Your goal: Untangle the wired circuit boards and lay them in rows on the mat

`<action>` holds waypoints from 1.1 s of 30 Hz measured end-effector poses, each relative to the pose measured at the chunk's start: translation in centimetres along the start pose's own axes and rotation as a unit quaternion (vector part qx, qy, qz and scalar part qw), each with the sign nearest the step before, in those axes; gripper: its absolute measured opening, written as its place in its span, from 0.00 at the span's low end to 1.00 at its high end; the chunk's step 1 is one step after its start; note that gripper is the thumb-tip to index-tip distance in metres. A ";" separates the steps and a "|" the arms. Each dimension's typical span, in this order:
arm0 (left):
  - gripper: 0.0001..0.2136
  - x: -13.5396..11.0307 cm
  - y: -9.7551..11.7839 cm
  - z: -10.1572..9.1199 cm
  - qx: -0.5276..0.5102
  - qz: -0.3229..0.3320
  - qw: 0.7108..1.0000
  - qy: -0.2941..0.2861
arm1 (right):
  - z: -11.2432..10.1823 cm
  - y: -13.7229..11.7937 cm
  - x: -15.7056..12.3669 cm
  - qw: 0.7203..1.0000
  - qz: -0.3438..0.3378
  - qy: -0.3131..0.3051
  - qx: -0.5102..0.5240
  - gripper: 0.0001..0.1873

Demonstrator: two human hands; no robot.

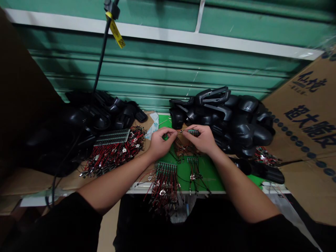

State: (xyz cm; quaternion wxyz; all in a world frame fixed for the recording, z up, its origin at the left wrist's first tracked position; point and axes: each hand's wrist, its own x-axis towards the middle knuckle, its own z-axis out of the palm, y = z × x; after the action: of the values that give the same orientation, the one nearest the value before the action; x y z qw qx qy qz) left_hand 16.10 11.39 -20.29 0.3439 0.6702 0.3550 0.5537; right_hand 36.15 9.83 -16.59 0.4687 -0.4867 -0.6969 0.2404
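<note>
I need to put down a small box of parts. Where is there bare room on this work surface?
Bare green mat shows between the middle wire harness and the right forearm. Tan cardboard shows below the left pile of black plastic housings. It is crowded around the left hand and right hand, and along the red-wired harnesses.

Head-worn view, facing forward and down
</note>
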 end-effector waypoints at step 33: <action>0.11 0.0 -0.9 0.1 -0.034 -0.080 0.996 0.019 | -1.3 0.2 0.1 0.996 0.027 -0.075 -0.038 0.11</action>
State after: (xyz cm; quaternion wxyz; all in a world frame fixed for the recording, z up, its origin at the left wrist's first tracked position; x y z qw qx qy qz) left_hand 16.14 11.87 -21.10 0.4030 0.6172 0.3947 0.5485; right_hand 37.42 9.81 -16.11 0.3895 -0.5036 -0.7253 0.2620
